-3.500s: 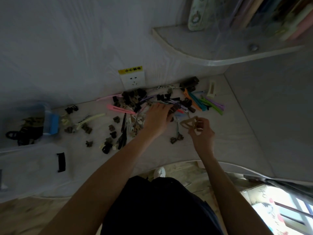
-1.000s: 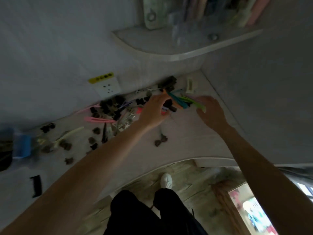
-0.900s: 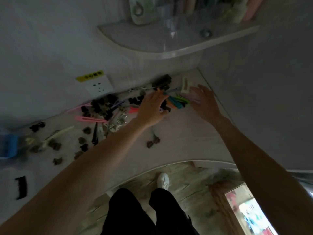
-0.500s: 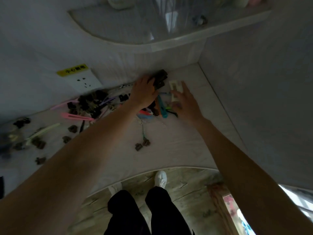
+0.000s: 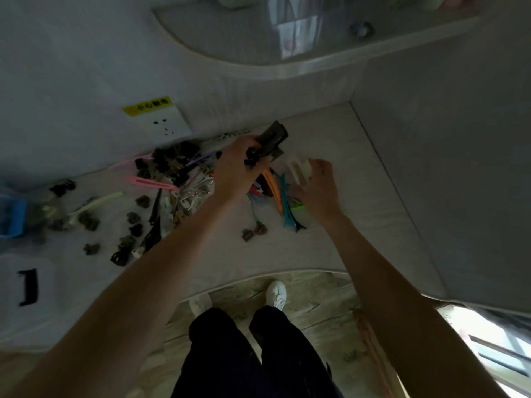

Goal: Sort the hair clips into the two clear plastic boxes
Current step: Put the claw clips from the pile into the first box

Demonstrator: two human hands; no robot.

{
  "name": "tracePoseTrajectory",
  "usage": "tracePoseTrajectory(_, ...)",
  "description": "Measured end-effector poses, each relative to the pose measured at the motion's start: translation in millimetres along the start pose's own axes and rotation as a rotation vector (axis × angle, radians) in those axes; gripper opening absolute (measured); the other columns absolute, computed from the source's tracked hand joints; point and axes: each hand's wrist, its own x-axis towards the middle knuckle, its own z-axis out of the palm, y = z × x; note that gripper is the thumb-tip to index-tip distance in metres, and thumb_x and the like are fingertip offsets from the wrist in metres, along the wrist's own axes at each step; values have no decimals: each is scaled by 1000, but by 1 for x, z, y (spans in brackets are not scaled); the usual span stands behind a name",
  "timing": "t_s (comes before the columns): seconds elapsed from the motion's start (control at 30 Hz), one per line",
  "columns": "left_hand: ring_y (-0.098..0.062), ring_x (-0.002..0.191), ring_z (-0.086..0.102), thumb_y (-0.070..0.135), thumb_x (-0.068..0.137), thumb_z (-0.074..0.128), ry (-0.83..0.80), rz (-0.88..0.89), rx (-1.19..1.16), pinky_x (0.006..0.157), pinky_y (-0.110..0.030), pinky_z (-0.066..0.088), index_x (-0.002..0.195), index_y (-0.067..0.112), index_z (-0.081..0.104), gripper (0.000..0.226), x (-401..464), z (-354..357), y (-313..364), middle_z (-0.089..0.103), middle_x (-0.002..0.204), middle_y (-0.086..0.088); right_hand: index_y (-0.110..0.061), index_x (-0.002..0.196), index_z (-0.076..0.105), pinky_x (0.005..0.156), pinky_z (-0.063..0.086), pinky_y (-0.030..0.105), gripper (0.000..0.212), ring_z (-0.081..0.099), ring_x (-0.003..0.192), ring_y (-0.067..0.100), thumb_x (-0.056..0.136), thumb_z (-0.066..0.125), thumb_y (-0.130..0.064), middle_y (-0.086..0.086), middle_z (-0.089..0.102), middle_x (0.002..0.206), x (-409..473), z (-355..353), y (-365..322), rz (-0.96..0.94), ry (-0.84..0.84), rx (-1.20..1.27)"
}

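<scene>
Many hair clips lie spread over the white desk [image 5: 330, 245]. My left hand [image 5: 237, 170] grips a big dark claw clip [image 5: 271, 139] near the back wall. My right hand [image 5: 320, 188] holds a cream rectangular clip [image 5: 298, 168] by its side. Between the hands lie long orange and teal clips [image 5: 280, 193]. A heap of dark claw clips [image 5: 172, 162] sits under the wall socket. At the far left a clear plastic box [image 5: 17, 216] with a blue latch holds some clips. A second clear box [image 5: 26, 291] with a black latch lies in front of it.
A wall socket [image 5: 163, 122] with a yellow label is on the back wall. A rounded shelf [image 5: 287, 61] hangs over the desk corner. The desk's front edge curves inward above my legs and white shoes [image 5: 275, 291]. A side wall closes the right.
Both hands moved from the middle of the pile to the back right corner. My left hand took hold of the dark claw clip; my right hand reached the cream clip and took it. The tan clip it held earlier is gone.
</scene>
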Motion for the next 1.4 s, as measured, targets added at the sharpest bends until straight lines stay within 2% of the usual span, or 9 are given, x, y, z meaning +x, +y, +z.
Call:
tracePoseTrajectory(0.23,-15,83,57,33,83,65,80,-266,-79,58,-16,34,104,9,58,33,-50,-62,-22,62,95,-3,-4,108,47,66,34,29,31,53,93,32,79,56,3,17,55,107,-6,16,-36,-141,116,-265)
tracePoseTrajectory(0.43,-27,78,65,21,97,45,57,-615,-463,63,-32,55,130,18,35,36,-95,-122,-67,58,99,-4,-6,118,51,78,39,20,36,57,94,26,83,56,-1,15,53,117,-39,39,-90,-337,184,-101)
tracePoseTrajectory(0.5,-21,81,63,16,100,36,99,-711,-719,59,-29,57,136,18,31,36,-106,-146,-76,52,113,-8,-11,119,50,76,42,18,34,56,90,18,86,58,-9,6,57,108,-55,56,-115,-287,111,31)
tracePoseTrajectory(0.6,-23,86,61,11,100,33,242,-768,-878,58,-25,57,133,16,35,33,-124,-192,-96,49,122,-13,-23,115,47,65,46,21,26,57,80,10,91,56,-20,-10,56,93,-79,101,-157,73,-83,448)
tracePoseTrajectory(0.73,-19,95,59,13,99,38,431,-626,-574,84,-44,53,121,19,42,24,-150,-268,-140,53,114,-5,-20,112,48,59,55,25,18,60,80,17,95,46,-16,5,58,100,-99,162,-209,364,-294,749)
tracePoseTrajectory(0.87,-30,103,58,24,97,44,424,-593,-34,77,-30,42,126,10,44,32,-164,-347,-189,58,113,-10,-20,106,51,75,54,35,16,60,88,24,92,52,-13,12,57,104,-105,215,-266,302,-488,676)
tracePoseTrajectory(1.0,-40,95,59,27,95,46,216,-755,306,76,-39,44,127,15,44,34,-168,-401,-240,62,110,-23,-20,104,49,75,54,35,20,62,93,27,89,55,-9,12,59,106,-105,262,-322,159,-532,590)
tracePoseTrajectory(1.2,-32,106,58,7,87,49,-46,-654,307,83,-35,42,120,19,58,36,-180,-419,-283,62,120,-12,-14,120,41,57,48,8,36,59,78,8,88,57,-8,4,53,110,-101,305,-377,-175,-499,357)
tracePoseTrajectory(1.4,-29,108,53,16,87,58,44,-397,307,83,-35,45,120,19,57,33,-187,-421,-294,59,119,-8,-12,125,43,78,50,31,46,55,107,22,84,63,-15,7,54,119,-95,325,-397,-518,-478,-4)
